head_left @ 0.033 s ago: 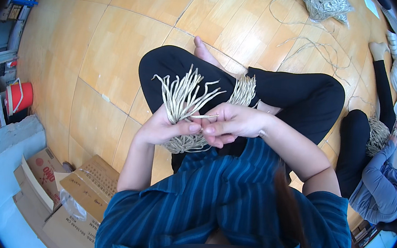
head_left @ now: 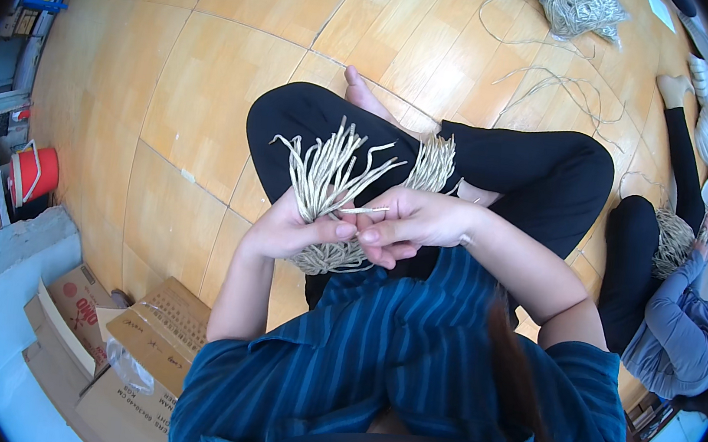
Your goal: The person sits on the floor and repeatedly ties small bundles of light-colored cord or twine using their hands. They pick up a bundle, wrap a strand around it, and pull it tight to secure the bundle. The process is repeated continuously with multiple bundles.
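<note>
Raised over my lap is a bundle of beige twisted cords (head_left: 325,170), its loose ends fanning out at the top. My left hand (head_left: 279,228) is closed round its middle, the thumb pointing right. Below that hand hangs the denser, woven-looking part of the bundle (head_left: 330,258). My right hand (head_left: 415,219) comes in from the right, thumb and finger pinched at a cord strand beside the left thumb tip. One strand end sticks out over the right fingers. The exact pinch point is partly hidden. A second bundle of cut cords (head_left: 433,162) lies between my crossed legs.
Loose cords (head_left: 569,93) and a clear bag of cord (head_left: 580,11) lie on the tiled floor ahead. At right, another person (head_left: 682,333) sits with a cord bundle (head_left: 675,242). Cardboard boxes (head_left: 154,329) stand near left, a red bucket (head_left: 38,172) farther off.
Hardly anything differs. My right fingers have shifted very slightly against the strand; the bundle stays in my left hand.
</note>
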`<state>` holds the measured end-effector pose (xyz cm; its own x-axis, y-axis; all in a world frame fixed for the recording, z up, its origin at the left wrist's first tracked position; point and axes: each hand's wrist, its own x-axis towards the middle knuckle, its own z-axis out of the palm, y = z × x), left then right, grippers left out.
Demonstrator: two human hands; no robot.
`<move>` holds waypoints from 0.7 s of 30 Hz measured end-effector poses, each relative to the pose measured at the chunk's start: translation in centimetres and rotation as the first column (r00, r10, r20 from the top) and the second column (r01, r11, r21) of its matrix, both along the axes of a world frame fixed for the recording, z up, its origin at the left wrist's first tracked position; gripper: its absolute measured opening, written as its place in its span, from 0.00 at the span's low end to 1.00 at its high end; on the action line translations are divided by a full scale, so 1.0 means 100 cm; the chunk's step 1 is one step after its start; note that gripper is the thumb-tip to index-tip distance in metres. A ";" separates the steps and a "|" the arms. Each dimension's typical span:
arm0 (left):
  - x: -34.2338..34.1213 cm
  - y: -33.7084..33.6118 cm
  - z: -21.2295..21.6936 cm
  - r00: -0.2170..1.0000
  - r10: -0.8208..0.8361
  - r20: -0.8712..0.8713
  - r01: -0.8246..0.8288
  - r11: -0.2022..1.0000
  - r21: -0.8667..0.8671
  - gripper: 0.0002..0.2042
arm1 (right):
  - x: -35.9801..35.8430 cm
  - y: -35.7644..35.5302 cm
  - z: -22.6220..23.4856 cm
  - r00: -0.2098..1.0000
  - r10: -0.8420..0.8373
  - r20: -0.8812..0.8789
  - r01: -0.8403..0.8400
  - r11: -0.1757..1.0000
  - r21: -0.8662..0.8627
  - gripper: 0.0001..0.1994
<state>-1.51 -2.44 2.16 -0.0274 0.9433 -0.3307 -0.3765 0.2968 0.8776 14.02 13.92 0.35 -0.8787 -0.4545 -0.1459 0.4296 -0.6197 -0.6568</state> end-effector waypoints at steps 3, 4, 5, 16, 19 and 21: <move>-0.004 0.002 0.005 0.997 -0.063 0.041 0.065 0.996 -0.057 0.08 | 0.000 -0.005 0.002 0.999 0.041 0.030 -0.043 0.995 0.086 0.15; -0.004 0.003 0.008 0.993 -0.094 0.066 0.099 0.992 -0.083 0.08 | 0.002 -0.006 0.004 0.998 0.055 0.040 -0.059 0.992 0.109 0.15; -0.009 0.007 0.009 0.985 -0.130 0.113 0.136 0.990 -0.040 0.10 | -0.001 -0.004 0.005 0.996 0.086 0.004 -0.085 0.981 0.175 0.15; -0.004 0.005 0.022 0.963 -0.266 0.054 0.270 0.955 -0.123 0.20 | 0.018 -0.001 0.024 0.995 0.055 -0.089 -0.028 0.961 0.274 0.14; 0.002 0.004 0.014 0.895 0.193 0.401 -0.096 0.964 -0.250 0.07 | 0.016 -0.003 0.016 0.953 -0.300 0.047 0.301 0.954 -0.010 0.13; 0.008 0.005 0.009 0.834 0.351 0.425 -0.276 0.934 -0.228 0.15 | 0.014 -0.005 0.012 0.913 -0.391 0.116 0.401 0.912 -0.083 0.13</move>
<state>-0.76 -1.91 3.09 -0.1257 0.8469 -0.5167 -0.8146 0.2092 0.5410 15.37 13.38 1.60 -0.9738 -0.0888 -0.2091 0.1921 -0.8135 -0.5489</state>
